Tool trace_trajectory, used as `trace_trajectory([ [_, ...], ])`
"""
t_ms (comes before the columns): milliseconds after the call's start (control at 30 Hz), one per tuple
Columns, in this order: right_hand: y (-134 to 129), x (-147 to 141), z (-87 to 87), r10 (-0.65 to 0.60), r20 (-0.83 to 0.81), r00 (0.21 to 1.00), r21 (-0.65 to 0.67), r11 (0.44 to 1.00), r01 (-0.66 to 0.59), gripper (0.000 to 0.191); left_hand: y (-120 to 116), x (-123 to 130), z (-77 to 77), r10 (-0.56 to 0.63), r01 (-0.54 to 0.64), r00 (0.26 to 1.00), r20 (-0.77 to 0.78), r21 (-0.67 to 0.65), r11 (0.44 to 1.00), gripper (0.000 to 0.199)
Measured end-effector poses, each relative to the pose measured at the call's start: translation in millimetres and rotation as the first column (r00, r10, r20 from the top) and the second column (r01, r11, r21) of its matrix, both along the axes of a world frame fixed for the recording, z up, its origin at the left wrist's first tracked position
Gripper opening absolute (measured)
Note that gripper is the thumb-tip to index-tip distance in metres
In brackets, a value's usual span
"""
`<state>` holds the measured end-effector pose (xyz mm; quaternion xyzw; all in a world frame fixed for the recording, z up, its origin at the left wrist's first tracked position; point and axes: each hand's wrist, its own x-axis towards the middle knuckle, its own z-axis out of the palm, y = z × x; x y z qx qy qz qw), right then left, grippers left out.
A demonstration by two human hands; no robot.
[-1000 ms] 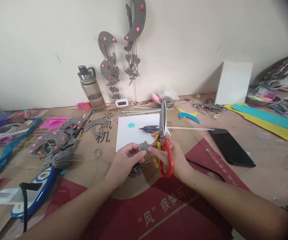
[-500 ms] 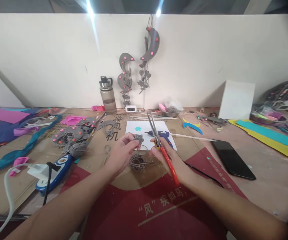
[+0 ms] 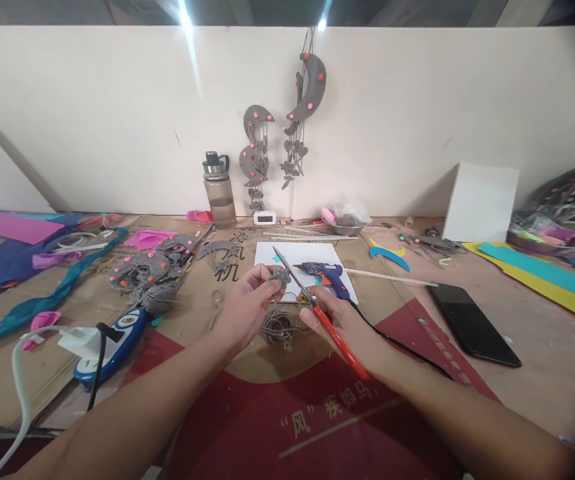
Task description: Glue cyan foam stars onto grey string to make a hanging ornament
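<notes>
Between its thumb and fingers, my left hand [image 3: 252,299] pinches a small grey yarn piece [image 3: 279,275]. My right hand [image 3: 340,319] holds red-handled scissors [image 3: 331,328], their blades closed together and pointing up and left, the tip just above the yarn piece. Below and between both hands lies a coil of grey cord [image 3: 278,327] on the cardboard. Behind them is a white board [image 3: 267,250] with a blue glue gun [image 3: 334,277] resting on it, partly behind my right hand.
Grey yarn pieces with pink dots [image 3: 150,267] and a power strip [image 3: 112,343] lie at left. A black phone [image 3: 472,323] lies at right. A bottle [image 3: 220,200], small clock [image 3: 265,218] and bowl [image 3: 342,227] stand along the back, below hanging grey moons [image 3: 314,87].
The scissor blades have closed and swung left, their tip now nearer the yarn piece in my left hand. The whole view has shifted slightly.
</notes>
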<state>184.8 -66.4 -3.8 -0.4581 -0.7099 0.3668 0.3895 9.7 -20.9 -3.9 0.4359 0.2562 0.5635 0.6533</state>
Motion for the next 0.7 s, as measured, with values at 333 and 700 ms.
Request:
trace_trajectory([
  [333, 0.6, -1.2, 2.8, 0.058, -0.018, 0.998, -0.057, 0.997, -0.059, 0.035, 1.1, 0.2, -1.7, 0.002, -0.003, 1.0, 0.019, 0.02, 1.0, 0.022],
  [700, 2.5, -1.0, -0.7, 0.052, -0.045, 0.998, -0.083, 0.995, -0.056, 0.036, -1.0, 0.8, 0.7, 0.008, -0.007, 1.0, -0.018, 0.036, 0.999, 0.022],
])
